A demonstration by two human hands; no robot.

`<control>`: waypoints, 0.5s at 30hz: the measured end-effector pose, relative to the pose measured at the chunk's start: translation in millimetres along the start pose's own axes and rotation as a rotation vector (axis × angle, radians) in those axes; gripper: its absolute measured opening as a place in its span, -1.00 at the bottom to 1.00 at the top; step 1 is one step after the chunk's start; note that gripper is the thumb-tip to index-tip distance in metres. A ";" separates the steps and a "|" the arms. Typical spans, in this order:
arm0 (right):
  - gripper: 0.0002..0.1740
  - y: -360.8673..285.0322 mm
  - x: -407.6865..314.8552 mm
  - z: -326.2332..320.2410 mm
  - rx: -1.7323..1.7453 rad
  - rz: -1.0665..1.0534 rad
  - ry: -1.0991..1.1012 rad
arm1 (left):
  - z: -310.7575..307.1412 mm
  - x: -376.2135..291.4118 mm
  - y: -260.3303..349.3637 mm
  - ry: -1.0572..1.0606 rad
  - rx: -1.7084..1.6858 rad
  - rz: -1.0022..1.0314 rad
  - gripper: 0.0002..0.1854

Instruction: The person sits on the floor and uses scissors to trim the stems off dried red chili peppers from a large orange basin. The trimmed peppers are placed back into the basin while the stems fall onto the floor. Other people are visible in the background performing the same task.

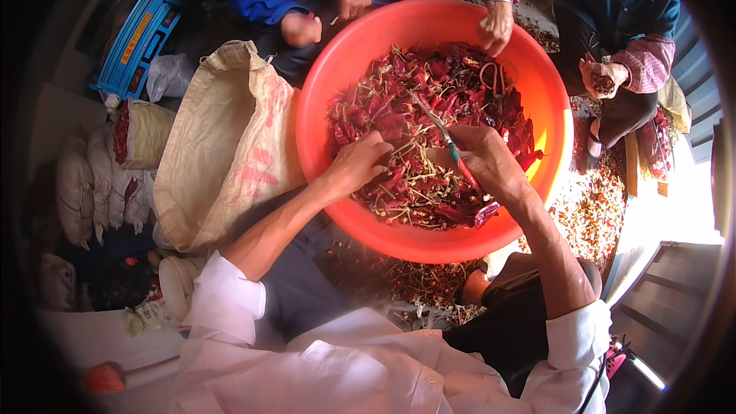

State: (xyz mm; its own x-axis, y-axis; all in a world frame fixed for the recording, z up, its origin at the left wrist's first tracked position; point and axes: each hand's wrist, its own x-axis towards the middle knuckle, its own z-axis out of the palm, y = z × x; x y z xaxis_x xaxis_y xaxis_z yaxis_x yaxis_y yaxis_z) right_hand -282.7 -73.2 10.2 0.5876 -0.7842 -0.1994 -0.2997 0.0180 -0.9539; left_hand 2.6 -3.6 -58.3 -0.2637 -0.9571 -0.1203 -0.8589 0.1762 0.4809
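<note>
A large red plastic basin (322, 92) in front of me holds a heap of dried red chili peppers (397, 123) with pale stems. Inside it my right hand (483, 155) grips a pair of scissors (431, 115). Their blades point up and to the left, and green wrapping shows near the red handle. Over the peppers at the basin's left part is my left hand (359, 164), its fingers curled. Whether it pinches a pepper is hidden by the fingers. Another pair of scissors (495, 76) lies on the heap near the far right rim.
An open woven sack (224, 144) leans left of the basin. Two people sit across; one person's hand (496, 27) reaches over the far rim, another's hands (302, 29) stay outside. Filled bags (75, 190) and a blue crate (138, 34) stand left. Pepper scraps (589, 213) cover the floor at right.
</note>
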 end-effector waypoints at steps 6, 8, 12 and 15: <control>-0.51 -5.0 -18.5 3.6 -0.298 -0.008 -0.040 | -22.3 -9.9 31.1 0.248 -0.094 -0.115 -0.61; -0.50 -6.9 -23.4 5.3 -0.343 0.012 -0.064 | -31.0 -13.8 42.2 0.289 -0.214 -0.180 -0.61; -0.51 -6.7 -32.9 11.6 -0.360 -0.051 -0.071 | -43.9 -20.8 62.9 0.332 -0.268 -0.208 -0.64; -0.56 -5.6 -36.8 14.9 -0.346 -0.077 -0.034 | -44.2 -22.3 77.3 0.379 -0.306 -0.171 -0.65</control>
State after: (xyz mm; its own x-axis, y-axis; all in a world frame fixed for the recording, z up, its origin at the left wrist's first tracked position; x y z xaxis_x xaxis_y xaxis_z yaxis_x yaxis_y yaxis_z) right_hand -291.5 -35.2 19.5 0.6416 -0.7537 -0.1425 -0.4869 -0.2567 -0.8349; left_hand -38.5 21.2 19.9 0.0956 -0.9925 0.0767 -0.6932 -0.0111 0.7206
